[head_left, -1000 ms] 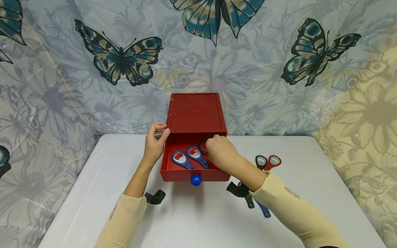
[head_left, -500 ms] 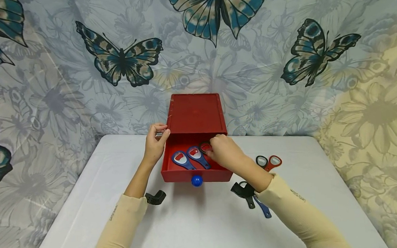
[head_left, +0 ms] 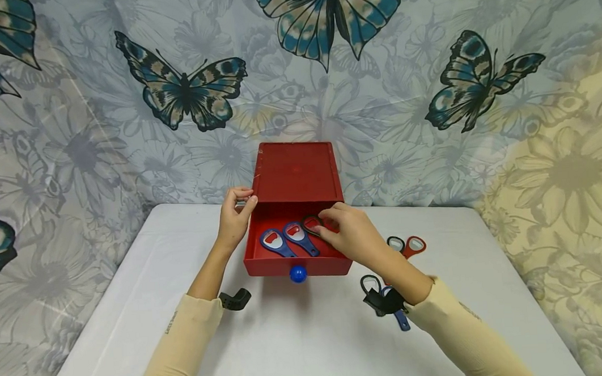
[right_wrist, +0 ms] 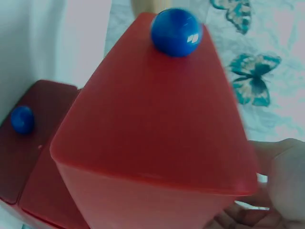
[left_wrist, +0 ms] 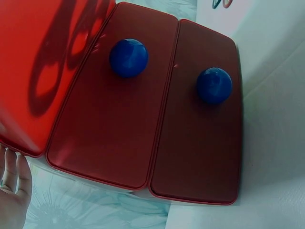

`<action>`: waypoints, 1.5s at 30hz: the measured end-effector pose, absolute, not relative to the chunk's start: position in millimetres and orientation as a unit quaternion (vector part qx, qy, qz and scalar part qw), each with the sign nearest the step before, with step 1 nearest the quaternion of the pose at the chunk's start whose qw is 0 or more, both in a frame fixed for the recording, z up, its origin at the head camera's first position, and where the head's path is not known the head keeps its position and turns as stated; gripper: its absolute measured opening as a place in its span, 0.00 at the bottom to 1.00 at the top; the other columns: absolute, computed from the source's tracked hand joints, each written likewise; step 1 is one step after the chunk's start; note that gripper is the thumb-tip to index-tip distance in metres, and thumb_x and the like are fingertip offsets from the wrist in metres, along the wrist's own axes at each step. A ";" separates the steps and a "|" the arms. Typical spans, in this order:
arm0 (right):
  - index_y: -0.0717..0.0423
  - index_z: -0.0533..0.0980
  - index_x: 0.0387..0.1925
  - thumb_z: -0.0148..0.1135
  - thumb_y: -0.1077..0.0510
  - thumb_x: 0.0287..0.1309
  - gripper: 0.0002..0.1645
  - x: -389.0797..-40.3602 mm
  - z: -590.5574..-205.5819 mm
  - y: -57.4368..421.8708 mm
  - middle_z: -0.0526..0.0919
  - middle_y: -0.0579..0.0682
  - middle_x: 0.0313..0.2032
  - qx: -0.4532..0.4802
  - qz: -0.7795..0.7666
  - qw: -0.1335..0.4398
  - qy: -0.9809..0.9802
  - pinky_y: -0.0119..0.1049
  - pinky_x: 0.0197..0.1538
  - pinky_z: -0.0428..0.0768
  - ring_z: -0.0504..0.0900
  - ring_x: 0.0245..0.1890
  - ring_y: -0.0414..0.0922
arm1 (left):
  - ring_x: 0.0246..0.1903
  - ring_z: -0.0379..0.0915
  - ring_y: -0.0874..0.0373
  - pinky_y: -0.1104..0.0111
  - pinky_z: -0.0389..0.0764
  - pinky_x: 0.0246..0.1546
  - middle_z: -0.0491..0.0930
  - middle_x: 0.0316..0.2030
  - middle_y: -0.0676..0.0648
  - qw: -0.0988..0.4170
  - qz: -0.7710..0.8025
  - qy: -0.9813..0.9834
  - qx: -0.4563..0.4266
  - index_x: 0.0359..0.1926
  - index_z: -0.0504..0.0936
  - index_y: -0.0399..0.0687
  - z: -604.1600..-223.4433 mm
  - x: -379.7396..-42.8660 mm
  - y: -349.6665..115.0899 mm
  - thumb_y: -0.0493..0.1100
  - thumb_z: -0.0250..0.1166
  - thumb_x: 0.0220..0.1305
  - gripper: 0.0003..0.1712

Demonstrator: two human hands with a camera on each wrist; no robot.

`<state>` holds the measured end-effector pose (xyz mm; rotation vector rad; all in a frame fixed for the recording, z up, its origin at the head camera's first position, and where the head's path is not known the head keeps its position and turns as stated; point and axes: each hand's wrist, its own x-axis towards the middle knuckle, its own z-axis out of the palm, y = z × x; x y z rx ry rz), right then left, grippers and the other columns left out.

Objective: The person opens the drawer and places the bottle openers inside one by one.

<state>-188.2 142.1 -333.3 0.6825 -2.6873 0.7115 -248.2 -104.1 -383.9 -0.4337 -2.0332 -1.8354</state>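
A red drawer chest [head_left: 297,171] stands at the back of the table with its top drawer [head_left: 269,267] pulled out. Inside lie two blue-rimmed bottle openers, one at the left [head_left: 275,241] and another in the middle [head_left: 299,238]. A black-rimmed bottle opener [head_left: 310,224] lies beside them to the right. My right hand [head_left: 351,231] reaches over the drawer's right side, its thumb and fingers apart at that opener; the opener's handle is hidden behind the hand. My left hand [head_left: 234,217] touches the chest's left side near its top with its fingertips.
Right of the chest lie more bottle openers: a black one [head_left: 396,243], a red one [head_left: 415,246], and others [head_left: 370,282] partly hidden under the right wrist camera [head_left: 383,302]. Two lower drawers [left_wrist: 109,114] are closed, with blue knobs [left_wrist: 214,86]. A butterfly-print cloth hangs behind.
My right hand has drawn slightly back to the right, its curled fingers loosening and spreading, so more of the black-rimmed bottle opener shows. The left hand stays at the chest.
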 end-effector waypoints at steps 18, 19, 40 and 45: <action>0.63 0.84 0.39 0.65 0.59 0.61 0.11 -136.2 -345.0 153.8 0.84 0.52 0.25 0.270 0.480 -0.049 -0.833 0.32 0.29 0.83 0.80 0.22 0.36 | 0.39 0.69 0.70 0.80 0.75 0.38 0.71 0.50 0.33 0.195 -0.663 -0.708 -0.144 0.44 0.72 0.24 -408.9 -272.9 -107.0 0.30 0.58 0.66 0.10; 0.63 0.84 0.39 0.65 0.58 0.61 0.11 -134.3 -348.3 154.4 0.83 0.52 0.24 0.269 0.481 -0.068 -0.831 0.32 0.29 0.83 0.80 0.21 0.37 | 0.39 0.69 0.70 0.80 0.75 0.37 0.71 0.50 0.33 0.194 -0.664 -0.708 -0.143 0.44 0.72 0.23 -407.7 -271.9 -107.1 0.29 0.58 0.66 0.10; 0.69 0.80 0.41 0.57 0.55 0.68 0.18 -118.3 -424.8 107.6 0.84 0.65 0.30 0.148 0.607 -0.063 -0.779 0.29 0.33 0.84 0.83 0.23 0.39 | 0.38 0.71 0.73 0.82 0.76 0.39 0.72 0.47 0.33 0.207 -0.667 -0.700 -0.145 0.42 0.73 0.20 -387.3 -252.2 -104.1 0.28 0.59 0.64 0.10; 0.70 0.79 0.42 0.57 0.55 0.68 0.19 -118.7 -425.1 105.3 0.83 0.68 0.30 0.130 0.625 -0.051 -0.768 0.29 0.33 0.84 0.82 0.23 0.39 | 0.39 0.72 0.74 0.83 0.76 0.40 0.72 0.48 0.28 0.206 -0.664 -0.703 -0.149 0.42 0.74 0.20 -386.9 -251.9 -104.3 0.29 0.59 0.64 0.10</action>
